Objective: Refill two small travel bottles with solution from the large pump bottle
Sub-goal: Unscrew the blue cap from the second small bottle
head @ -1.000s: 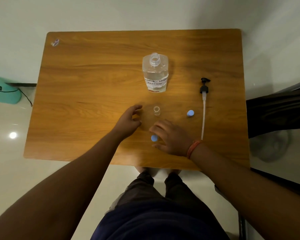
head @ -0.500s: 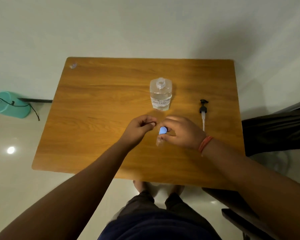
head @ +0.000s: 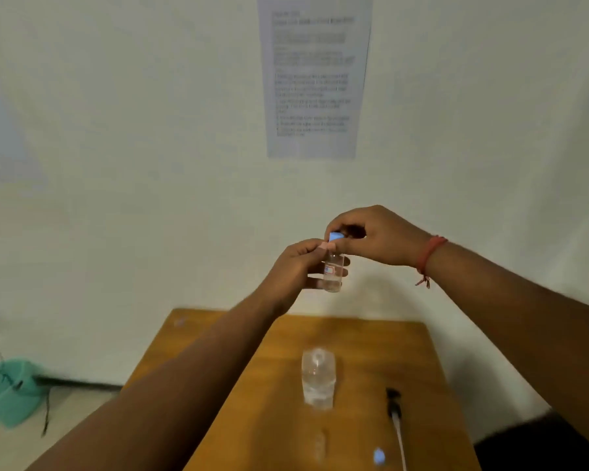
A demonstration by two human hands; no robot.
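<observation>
Brown wood-grain table (head: 371, 348) stands against a pale plain wall (head: 150, 130); a printed white paper sheet (head: 315, 76) is fixed to the wall above, text illegible. Teal plastic container (head: 6, 390) with a dark cable sits on the floor at left.

On the table: large clear plastic bottle (head: 318, 379), upright, neck open, pump removed. Black pump head with white dip tube (head: 395, 416) lies flat to its right, apart from it. Loose blue round cap (head: 378, 456) lies near the tube at the near edge. A second small clear bottle (head: 319, 445) appears in front of the large one; blurred, detail uncertain.

Both hands are raised above the table, in front of the wall. Left hand (head: 298, 270): grip clamped round the small clear travel bottle with label (head: 332, 273), held upright. Right hand (head: 374, 237): fingertips pinched on the blue cap (head: 335, 236) at that bottle's neck. Red thread band (head: 429, 254) on right wrist
</observation>
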